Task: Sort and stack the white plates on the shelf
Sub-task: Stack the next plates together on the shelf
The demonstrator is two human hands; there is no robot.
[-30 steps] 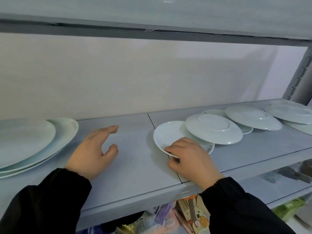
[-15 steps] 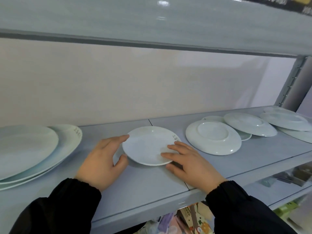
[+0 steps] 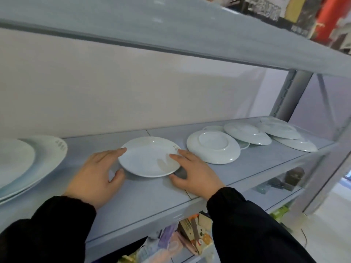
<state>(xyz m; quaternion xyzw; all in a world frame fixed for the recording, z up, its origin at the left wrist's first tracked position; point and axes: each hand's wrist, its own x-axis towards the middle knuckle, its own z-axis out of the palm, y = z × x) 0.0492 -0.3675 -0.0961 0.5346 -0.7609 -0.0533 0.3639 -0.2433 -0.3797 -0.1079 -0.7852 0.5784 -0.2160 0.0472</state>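
Observation:
A small white plate [image 3: 148, 158] sits mid-shelf on the grey shelf board [image 3: 152, 194], its front edge casting a shadow. My left hand [image 3: 95, 173] cups its left rim, index finger at the back and thumb at the front. My right hand [image 3: 193, 173] holds the right rim, fingers lying on top and thumb at the lower edge. A stack of large white plates [image 3: 22, 164] lies at the far left. To the right, an upside-down plate [image 3: 212, 147] and several more overlapping plates [image 3: 247, 133] are spread along the shelf.
The upper shelf board [image 3: 171, 29] hangs low overhead, and a wall closes off the back. A grey upright post [image 3: 290, 95] stands at the right end. Boxes and packets [image 3: 191, 236] fill the shelf below.
The small plate has been pulled out from under the upside-down plate and moved left to the middle of the shelf. My left hand has come onto its left rim.

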